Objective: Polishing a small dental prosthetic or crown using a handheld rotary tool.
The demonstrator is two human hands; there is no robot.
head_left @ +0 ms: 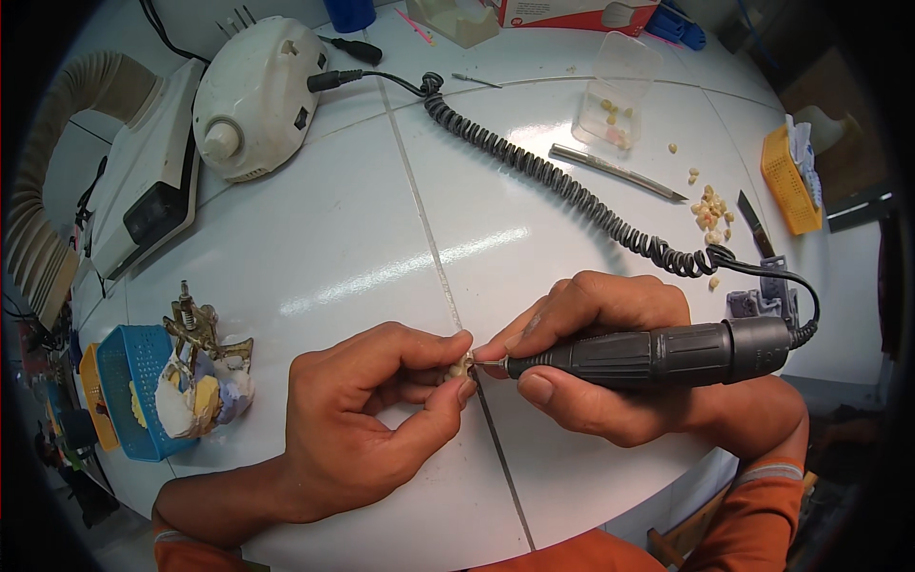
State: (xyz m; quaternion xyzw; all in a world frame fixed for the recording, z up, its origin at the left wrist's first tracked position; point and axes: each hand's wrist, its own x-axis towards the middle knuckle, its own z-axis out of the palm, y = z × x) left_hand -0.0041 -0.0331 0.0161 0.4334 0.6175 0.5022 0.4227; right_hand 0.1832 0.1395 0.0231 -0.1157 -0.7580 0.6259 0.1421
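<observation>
Between the thumb and fingertips of my left hand (pixel 367 415) is a small yellowish denture tooth (pixel 459 366), mostly covered by the fingers. My right hand (pixel 610 305) grips a black rotary handpiece (pixel 658 355) like a pen. Its thin metal bur (pixel 491 363) points left and meets the tooth, or comes very close to it; I cannot tell which. A black coiled cord (pixel 553 176) runs from the handpiece's rear to a white control unit (pixel 257 105) at the far left.
At left, a brass-coloured articulator with a plaster model (pixel 205 386) stands by a blue basket (pixel 143 391). A white dust extractor (pixel 152 181) sits behind. Loose teeth (pixel 710 212), a craft knife (pixel 620 173), a dark blade (pixel 753 224), a clear box (pixel 610 114) and a yellow basket (pixel 791 181) occupy the right.
</observation>
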